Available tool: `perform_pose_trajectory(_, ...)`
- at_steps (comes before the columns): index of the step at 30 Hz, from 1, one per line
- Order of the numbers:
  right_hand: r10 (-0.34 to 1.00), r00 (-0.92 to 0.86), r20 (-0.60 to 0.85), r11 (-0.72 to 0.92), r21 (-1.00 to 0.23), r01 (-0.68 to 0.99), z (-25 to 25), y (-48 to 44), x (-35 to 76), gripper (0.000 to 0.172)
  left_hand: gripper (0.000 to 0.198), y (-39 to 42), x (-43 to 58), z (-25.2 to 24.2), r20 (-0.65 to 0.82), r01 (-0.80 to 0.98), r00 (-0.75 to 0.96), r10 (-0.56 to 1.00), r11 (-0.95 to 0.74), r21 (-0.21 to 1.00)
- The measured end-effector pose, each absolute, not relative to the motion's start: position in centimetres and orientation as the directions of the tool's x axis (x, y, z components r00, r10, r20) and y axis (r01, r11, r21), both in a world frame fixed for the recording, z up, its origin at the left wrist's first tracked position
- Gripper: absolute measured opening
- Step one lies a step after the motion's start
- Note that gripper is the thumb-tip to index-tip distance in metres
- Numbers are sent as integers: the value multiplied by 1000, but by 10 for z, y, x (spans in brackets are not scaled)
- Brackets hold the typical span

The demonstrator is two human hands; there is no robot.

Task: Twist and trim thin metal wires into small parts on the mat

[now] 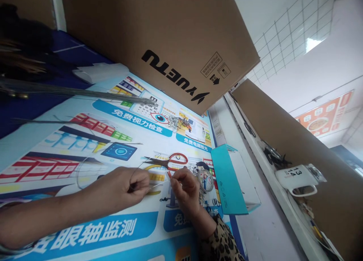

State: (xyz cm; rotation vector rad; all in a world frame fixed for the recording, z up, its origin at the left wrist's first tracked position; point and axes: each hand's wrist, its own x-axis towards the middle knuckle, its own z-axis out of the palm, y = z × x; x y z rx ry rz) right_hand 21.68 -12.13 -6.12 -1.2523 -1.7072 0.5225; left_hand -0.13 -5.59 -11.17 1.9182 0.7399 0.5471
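Your left hand point(138, 183) is making a fist around a thin wire point(159, 185), and your right hand point(184, 185) is pinching it, narrow, just beside a small red piece point(169, 174) that I cannot identify. You are holding the wire on your side of the scissors point(167, 162). If your right pinch is being too light, the smooth wire may be slipping out and springing back. Its loose bow is rising from your left fist near the scissors' blades, so careless pulling could be catching it there. Between your hands, the wire's long axis is running from left to right, slanting only slightly against the scissors' length; where its ends are pointing, I cannot tell.
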Motion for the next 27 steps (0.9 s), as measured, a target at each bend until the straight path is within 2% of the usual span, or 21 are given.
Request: perform_pose_trajectory(27,874,-109,473,442,-683,582,-60,-121,218,13,18,-55,-2,-115,72,251,714,696,-352,902)
